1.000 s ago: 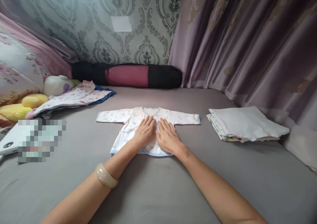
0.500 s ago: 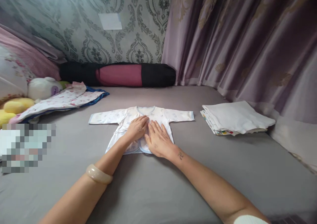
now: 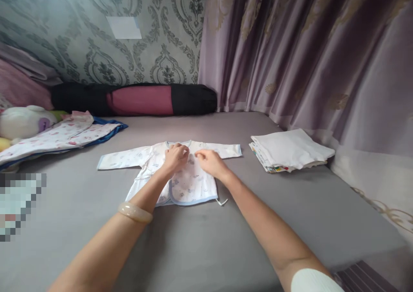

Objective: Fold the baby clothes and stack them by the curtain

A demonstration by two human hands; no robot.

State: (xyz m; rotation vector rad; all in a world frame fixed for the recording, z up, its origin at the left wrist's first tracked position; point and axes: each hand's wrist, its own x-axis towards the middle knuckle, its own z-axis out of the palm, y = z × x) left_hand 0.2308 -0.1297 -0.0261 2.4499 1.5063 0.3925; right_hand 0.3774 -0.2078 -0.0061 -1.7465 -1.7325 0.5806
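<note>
A small white baby shirt (image 3: 193, 189) with pale blue trim and a faint print is spread on the grey bed sheet, its sleeves stretched out to both sides. Over its chest, just below the neckline, my left hand (image 3: 177, 158) has its fingers bent and drawn together. A little to the right, my right hand (image 3: 212, 162) is curled, thumb and fingertips close in a pinch over the upper right chest. What lies between the fingertips of either hand is too small to make out. One thin white tie (image 3: 222, 202) sticks out at the shirt's lower right corner.
To the right lies a stack of folded white cloths (image 3: 292, 150). Printed clothing (image 3: 64, 133) and a white plush toy (image 3: 24, 122) are at the left. A long black and red roll (image 3: 138, 99) rests along the wall, beside purple curtains (image 3: 245, 47).
My hands, flat on the shirt front before, have lifted and curled their fingers. The right hand moved up toward the chest. The view has turned slightly right, and the tie now shows.
</note>
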